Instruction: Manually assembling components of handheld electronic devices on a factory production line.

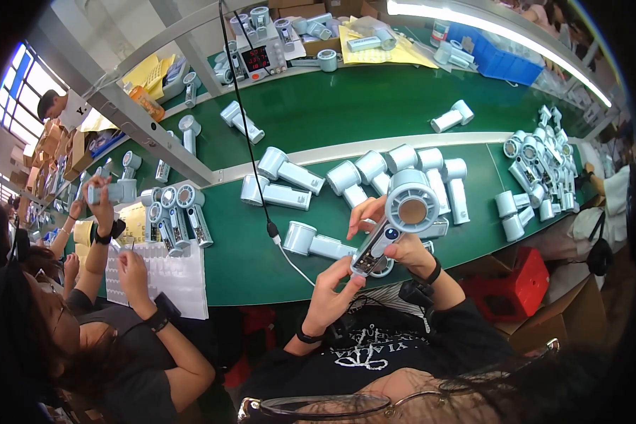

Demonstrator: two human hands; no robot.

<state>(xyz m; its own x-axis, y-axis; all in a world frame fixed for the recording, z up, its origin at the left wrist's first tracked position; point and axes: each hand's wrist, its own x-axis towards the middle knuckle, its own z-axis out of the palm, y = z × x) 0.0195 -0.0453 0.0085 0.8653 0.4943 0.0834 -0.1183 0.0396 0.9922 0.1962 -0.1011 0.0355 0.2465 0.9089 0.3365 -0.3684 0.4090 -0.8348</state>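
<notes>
A light blue handheld fan (pixel 411 205) is raised in front of me, its round head up and its handle slanting down to the left. The handle's cover is off, so the circuit board inside shows, with a small lit display near the head. My left hand (pixel 330 293) pinches the bottom end of the handle between thumb and fingers. Around the upper handle is my right hand (pixel 410 253), thumb on the near side and fingers behind. A white cable (pixel 293 263) runs down toward my left hand; its end is hidden.
Several similar fans (pixel 281 196) lie on the green bench (pixel 244 283), with a larger pile (pixel 537 162) at right. A black cord (pixel 246 127) hangs across the view. At left a co-worker's hand (pixel 102 201) holds another fan. A red stool (pixel 509 286) stands at right.
</notes>
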